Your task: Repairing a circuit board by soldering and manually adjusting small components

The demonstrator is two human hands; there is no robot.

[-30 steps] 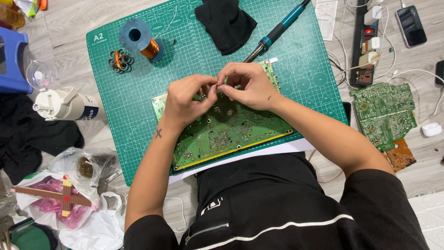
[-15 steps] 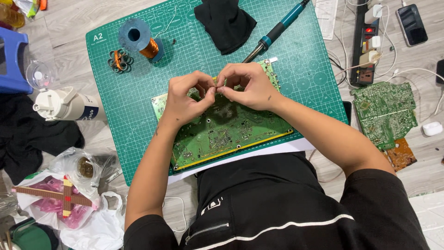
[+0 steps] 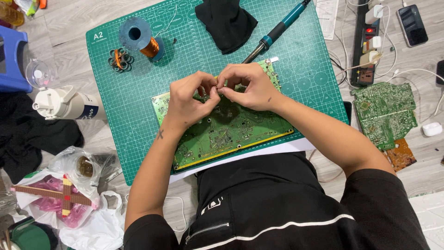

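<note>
1. Both grips pinched shut, fingertips of left hand [image 3: 187, 99] and right hand [image 3: 247, 85] meeting over something tiny and thin, perhaps a bit of wire; too small to name for sure. Held just above the green circuit board [image 3: 222, 134], likely to keep the fiddly piece steady and close to the eyes.
2. Board flat and rigid, rectangular, densely traced, yellow-edged along the near side; lying mid-mat under both wrists, handy for the work.
3. Beneath it a green cutting mat [image 3: 138, 125], gridded, matte, slightly scuffed, sparing the floor.
4. Just beyond the right hand, a soldering iron [image 3: 277, 32], slim, teal-and-black handle, metal tip aimed at the board, parked within reach.
5. Far on the mat: crumpled black cloth [image 3: 226, 21], soft; blue spool of copper wire [image 3: 141, 39], glossy; small wound coil [image 3: 119, 59].
6. Right, off the mat: second green circuit board [image 3: 384, 113], black power strip [image 3: 367, 41].
7. Left: white bottle [image 3: 64, 104], crinkled plastic bags [image 3: 88, 222].
</note>
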